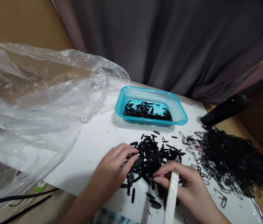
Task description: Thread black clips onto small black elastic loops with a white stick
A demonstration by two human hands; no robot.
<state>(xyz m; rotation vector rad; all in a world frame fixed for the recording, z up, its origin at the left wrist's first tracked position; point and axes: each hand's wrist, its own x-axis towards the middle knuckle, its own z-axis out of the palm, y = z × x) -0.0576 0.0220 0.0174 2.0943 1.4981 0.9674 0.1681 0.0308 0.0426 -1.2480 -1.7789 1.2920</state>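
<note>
Black pieces (149, 149) could scatter if the white tool (172, 193) held in right hand (189, 182), their 4 o'clock, slips; left hand (111, 163), 9 o'clock, slightly parted.

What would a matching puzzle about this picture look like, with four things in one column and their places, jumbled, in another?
Things:
1. blue basket
2. clear plastic bag
3. tangle of black loops
4. white-handled tool

Places:
A. in the right hand
B. along the right side of the white table
C. just beyond the heap of black pieces, with similar pieces inside it
D. spread over the far left of the picture

Right pairs: 1-C, 2-D, 3-B, 4-A
</note>
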